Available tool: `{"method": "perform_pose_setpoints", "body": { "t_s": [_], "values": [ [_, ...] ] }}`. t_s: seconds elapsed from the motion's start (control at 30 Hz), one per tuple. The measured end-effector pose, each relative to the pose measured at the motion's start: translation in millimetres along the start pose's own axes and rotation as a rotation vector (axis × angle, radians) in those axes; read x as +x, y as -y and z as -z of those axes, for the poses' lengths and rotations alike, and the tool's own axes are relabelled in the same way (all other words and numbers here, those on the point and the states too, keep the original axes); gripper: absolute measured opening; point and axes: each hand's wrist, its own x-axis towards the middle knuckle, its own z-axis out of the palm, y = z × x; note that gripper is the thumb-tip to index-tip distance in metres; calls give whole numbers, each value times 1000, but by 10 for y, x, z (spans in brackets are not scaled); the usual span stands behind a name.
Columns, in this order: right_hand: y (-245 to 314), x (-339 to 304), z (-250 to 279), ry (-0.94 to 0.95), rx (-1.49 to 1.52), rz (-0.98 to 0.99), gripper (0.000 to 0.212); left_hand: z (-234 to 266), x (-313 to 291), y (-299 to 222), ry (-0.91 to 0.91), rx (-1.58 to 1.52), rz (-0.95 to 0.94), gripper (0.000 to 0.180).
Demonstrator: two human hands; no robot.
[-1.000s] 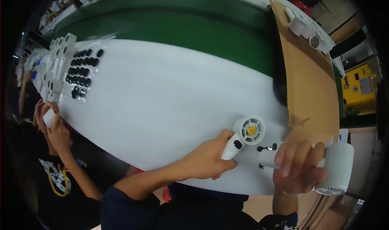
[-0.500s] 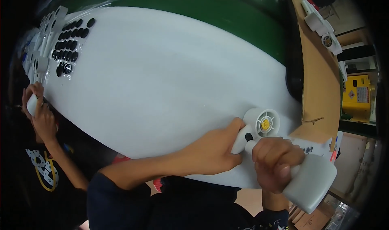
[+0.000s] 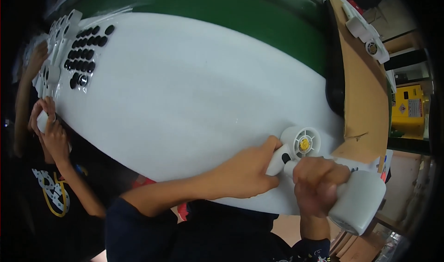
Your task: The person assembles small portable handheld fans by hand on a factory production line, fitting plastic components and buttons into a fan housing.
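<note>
My left hand, closed, grips the handle of a white hair-dryer-shaped housing near the table's right front edge. Its round end has spokes and a yellow centre, and a dark oval spot shows on the handle. My right hand is wrapped round the slim part of a second white piece with a wide, rounded head. That head juts out to the right, past the fist. The slim end comes up against the left-hand housing; whether they touch is hard to tell. Slight blur covers my right fingers.
A white-covered table spreads ahead. Rows of black oval parts lie at far left beside white housings. At left a co-worker's hands hold a white piece. A cardboard box with white parts on top stands right.
The whole view has shifted slightly. The wide head in my right hand has tilted a little, with both grips kept. Another arm has come in at far left by the white housings.
</note>
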Motion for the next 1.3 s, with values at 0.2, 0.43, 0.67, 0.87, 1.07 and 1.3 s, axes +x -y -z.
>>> {"method": "perform_pose_setpoints", "body": {
  "t_s": [0.2, 0.43, 0.67, 0.87, 1.07, 1.3],
  "values": [
    [300, 33, 278, -207, 98, 145, 26, -19, -8, -60, -3, -72, 40, 43],
    [149, -46, 514, -495, 81, -227, 11, -69, -26, 110, -72, -272, -111, 30],
    [-336, 246, 235, -189, 25, -463, 20, 261, -378, 215, -450, -374, -394, 25],
    [-969, 876, -814, 35, -102, -520, 47, 875, -821, 293, -1149, -181, -406, 30],
    [-396, 624, -487, 256, -174, -233, 47, 1493, -866, 472, -1556, 698, -248, 23],
    [821, -479, 1425, -537, -422, -289, 13, 904, -207, -563, -1397, 1070, -701, 46]
  ]
}}
